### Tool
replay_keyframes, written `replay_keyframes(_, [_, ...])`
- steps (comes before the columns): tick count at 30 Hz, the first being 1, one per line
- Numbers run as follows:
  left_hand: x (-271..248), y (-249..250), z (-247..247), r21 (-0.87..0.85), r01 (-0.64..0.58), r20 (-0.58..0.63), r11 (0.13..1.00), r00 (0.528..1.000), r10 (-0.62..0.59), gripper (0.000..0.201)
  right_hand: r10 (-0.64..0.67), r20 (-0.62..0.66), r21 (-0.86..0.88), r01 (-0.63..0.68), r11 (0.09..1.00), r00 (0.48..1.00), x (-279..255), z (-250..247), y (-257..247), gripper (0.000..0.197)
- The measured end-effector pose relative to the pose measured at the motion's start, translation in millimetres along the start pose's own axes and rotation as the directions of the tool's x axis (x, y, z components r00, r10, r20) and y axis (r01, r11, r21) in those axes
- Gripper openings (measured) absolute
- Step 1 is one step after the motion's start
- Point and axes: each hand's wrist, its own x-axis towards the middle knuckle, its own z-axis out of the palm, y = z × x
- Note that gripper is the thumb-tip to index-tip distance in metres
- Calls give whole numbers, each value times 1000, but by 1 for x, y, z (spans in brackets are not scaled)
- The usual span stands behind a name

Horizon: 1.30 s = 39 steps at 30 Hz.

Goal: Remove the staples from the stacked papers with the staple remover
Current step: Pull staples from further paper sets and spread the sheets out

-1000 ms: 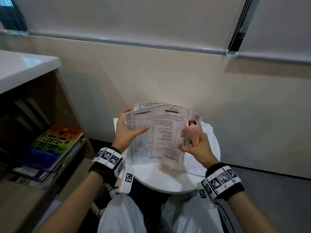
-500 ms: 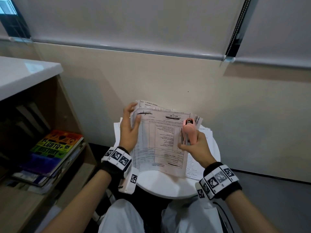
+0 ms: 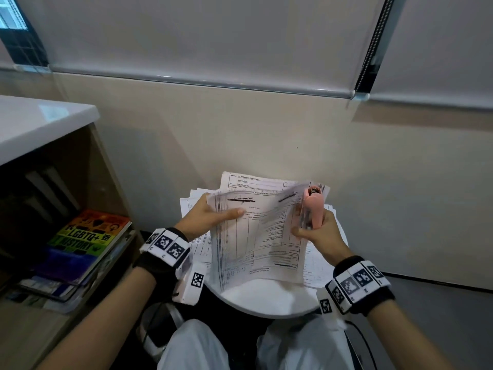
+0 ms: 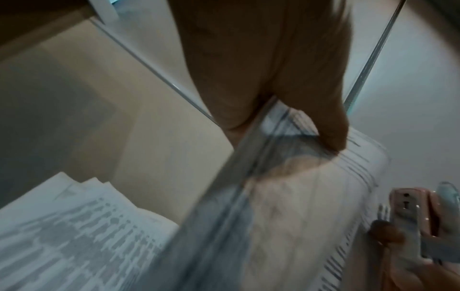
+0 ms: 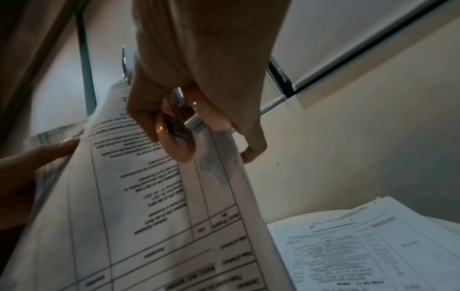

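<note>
The person's white trousers (image 3: 197, 345) are closest, at 6 o'clock, with the round white surface (image 3: 266, 297) just past them. Above that surface both hands hold up a bundle of papers (image 3: 256, 236). The left hand (image 3: 202, 222) is at 9 o'clock of the bundle, and its fingers now pinch the left edge, thumb on top, bending the top sheet over to the right. Half a second ago this hand was open and flat against the page, so it has just taken a new grip. The right hand (image 3: 317, 231) is at 3 o'clock, its fingers curled tight around the pink remover (image 3: 313, 206) and also pinching the right edge of the bundle. The remover points up to 12 o'clock, and its tip sits by the top right corner of the bundle. I think the person is peeling pages back to find a staple there. No staple shows clearly. More papers (image 3: 317, 263) lie flat on the surface under the bundle. Far off at 9 o'clock a shelf (image 3: 32, 263) holds a rainbow book (image 3: 88, 236). The wall (image 3: 373, 169) is behind it all.
</note>
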Motion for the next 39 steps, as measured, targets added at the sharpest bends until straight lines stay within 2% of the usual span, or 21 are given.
replay_keyframes(3, [-2,-4,7,-39,-65,-138,997,989,59,22,-5,13,14,5,1000,1000,-1,0,-1,34])
replay_keyframes(5, [-4,-7,10,-64,-86,-226,994,972,69,28,-13,34,11,13,1000,999,-3,1,-3,37])
replay_keyframes(10, [-6,-7,20,-8,-192,-351,981,920,177,29,-6,91,8,5,1000,996,-4,0,-8,37])
replay_keyframes(14, [-6,-10,22,21,-245,-448,969,864,229,38,-38,6,25,37,999,999,-4,7,-12,34])
replay_keyframes(17, [-8,-12,23,17,-268,-469,963,849,244,63,-64,-93,77,71,995,994,-1,11,-14,29])
replay_keyframes(19, [-8,-14,24,17,-271,-482,962,841,245,70,-84,-139,83,96,992,987,0,12,-15,35])
replay_keyframes(24, [-2,-18,31,78,-247,-471,966,845,254,52,-161,-95,4,162,987,982,-2,15,-14,47])
replay_keyframes(28, [0,-29,32,80,-197,-435,977,875,212,43,-131,-33,13,132,991,991,-2,13,-4,64])
replay_keyframes(31, [2,-34,33,29,-138,-370,990,919,139,37,-100,-32,15,101,995,994,0,13,0,65])
replay_keyframes(34, [7,-34,33,17,-116,-311,993,943,116,33,-73,-47,1,73,997,996,7,11,3,62])
replay_keyframes(36, [11,-31,33,38,-126,-293,991,947,132,31,-52,-63,12,53,999,997,10,10,2,59])
replay_keyframes(39, [15,-32,33,48,-136,-330,989,933,145,35,-58,-73,34,61,998,996,13,9,-3,52])
